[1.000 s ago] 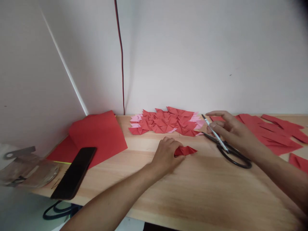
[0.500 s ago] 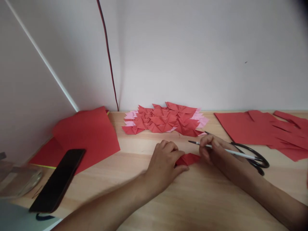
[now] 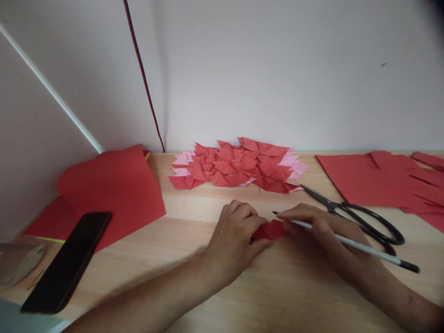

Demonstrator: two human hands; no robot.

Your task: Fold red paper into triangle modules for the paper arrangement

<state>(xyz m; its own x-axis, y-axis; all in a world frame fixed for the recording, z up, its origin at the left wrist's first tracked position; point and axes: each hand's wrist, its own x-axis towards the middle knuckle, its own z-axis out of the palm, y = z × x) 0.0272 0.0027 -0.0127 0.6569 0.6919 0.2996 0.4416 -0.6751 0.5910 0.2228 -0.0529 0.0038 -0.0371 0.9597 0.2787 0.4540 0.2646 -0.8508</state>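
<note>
On the wooden table (image 3: pixel 284 296), my left hand (image 3: pixel 234 238) is closed on a small folded red paper piece (image 3: pixel 272 229), pinching its left end against the wood. My right hand (image 3: pixel 322 231) grips a slim white pen (image 3: pixel 360 247) and its fingertips touch the right end of the same piece. The pen's dark tip points left over the piece, and its black cap sticks out to the right. Behind the hands, against the wall, lies a pile of folded red and pink paper pieces (image 3: pixel 239 166).
Black scissors (image 3: pixel 360 217) lie shut just right of my right hand. Cut red paper sheets (image 3: pixel 374 180) lie at the back right, larger red sheets (image 3: pixel 111 189) at the left with a black phone (image 3: pixel 67 261) on them. A dark cable (image 3: pixel 142 74) runs down the wall.
My right hand came from above the scissors down and left with the pen, and now touches the red piece. The left hand stayed on the piece. The view shifted slightly right and up.
</note>
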